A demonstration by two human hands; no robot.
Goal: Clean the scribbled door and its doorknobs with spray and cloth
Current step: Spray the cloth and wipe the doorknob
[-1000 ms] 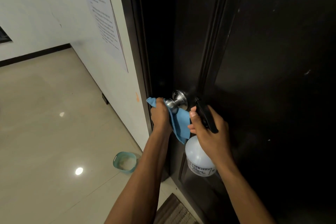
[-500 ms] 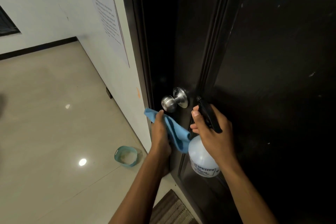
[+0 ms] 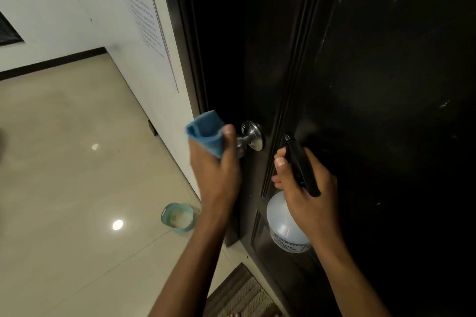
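a tall dark panelled door (image 3: pixel 373 85) fills the frame from twelve to four o'clock, pale scuffs showing on its right panel, as a person works at its latch side. the white plastic spray bottle with a black trigger head (image 3: pixel 284 224), at five o'clock from the knob, is gripped by the right hand (image 3: pixel 309 188), fingers curled round the neck and trigger, its nozzle aimed at the panel just right of the knob. the left hand (image 3: pixel 213 170), at nine o'clock from the knob, pinches a bunched blue microfibre cloth (image 3: pixel 206 132) between thumb and fingers, the hand covering the knob's front end. the round brushed-metal doorknob (image 3: pixel 251 136) sits mid-frame. judged from here, the step is wiping the knob: wrapping the cloth fully round the ball and twisting should reach its back and the rose plate, with spray kept light so none runs down. a small teal basket (image 3: pixel 177 217) stands on the tiled floor at seven o'clock.
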